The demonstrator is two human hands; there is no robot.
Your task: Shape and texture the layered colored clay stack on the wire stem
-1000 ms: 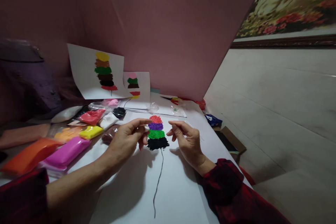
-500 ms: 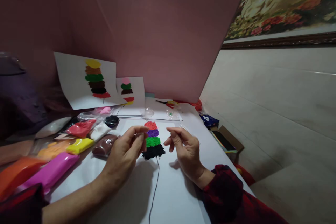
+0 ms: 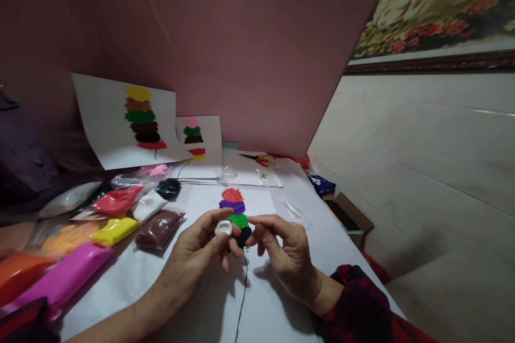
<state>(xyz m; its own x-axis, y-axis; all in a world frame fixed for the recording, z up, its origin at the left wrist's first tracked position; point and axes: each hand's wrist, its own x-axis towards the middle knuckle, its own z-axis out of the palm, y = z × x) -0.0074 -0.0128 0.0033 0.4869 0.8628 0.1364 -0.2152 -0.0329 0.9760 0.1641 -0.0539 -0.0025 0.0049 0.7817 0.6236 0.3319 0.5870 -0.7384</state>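
Note:
My left hand (image 3: 201, 241) pinches a small white lump of modelling clay (image 3: 223, 227), rounded with a hollow in its face. Just to its right, my right hand (image 3: 287, 249) has its thumb and index finger drawn together; whatever they hold, if anything, is too small to make out. Beneath both hands lies a paper sheet with a clay picture (image 3: 233, 207) of stacked red, purple, green and black bands. A dark line runs down from the black band, which my fingers partly cover.
Bags of coloured clay crowd the left, among them a magenta bag (image 3: 66, 281), a brown bag (image 3: 160, 229) and a white bag (image 3: 148, 205). Two similar pictures (image 3: 90, 128) lean at the back. Scissors (image 3: 263, 159) lie behind; thin clear sticks (image 3: 293, 208) rest at right.
My left hand has turned, so the white clay now shows between its fingers. My right hand has come closer to it and slightly lower. The view has shifted a little.

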